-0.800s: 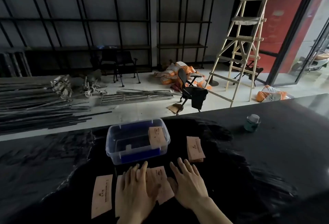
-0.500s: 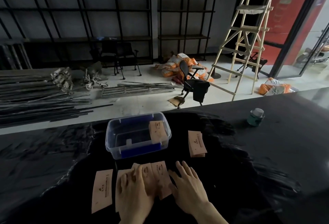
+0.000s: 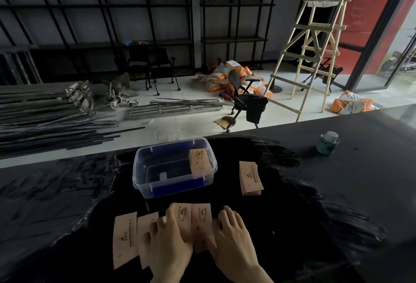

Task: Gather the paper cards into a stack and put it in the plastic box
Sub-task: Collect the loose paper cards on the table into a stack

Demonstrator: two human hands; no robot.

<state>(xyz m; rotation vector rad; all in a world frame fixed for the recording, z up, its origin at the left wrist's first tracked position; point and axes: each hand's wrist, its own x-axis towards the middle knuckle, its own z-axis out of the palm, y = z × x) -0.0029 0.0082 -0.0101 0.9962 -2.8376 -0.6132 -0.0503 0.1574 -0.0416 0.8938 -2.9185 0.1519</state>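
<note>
Several tan paper cards (image 3: 201,217) lie side by side on the black table near its front edge. My left hand (image 3: 167,245) lies flat on the middle cards, fingers spread. My right hand (image 3: 234,241) rests beside it, its thumb touching the rightmost card. One card (image 3: 125,238) lies free at the far left of the row. A clear plastic box (image 3: 144,179) with blue clips stands just behind the row, with a small stack of cards (image 3: 200,162) leaning at its right end. Another stack of cards (image 3: 250,178) lies right of the box.
A small green tin (image 3: 327,143) with a pale lid stands at the table's far right. Crinkled black sheeting (image 3: 304,226) covers the table (image 3: 371,181) under the cards. Beyond the far edge are an office chair, a wooden ladder, metal bars and sacks on the floor.
Both hands have slid slightly over the row of cards, and the overlapped middle cards now lie more side by side. The camera has tilted a little.
</note>
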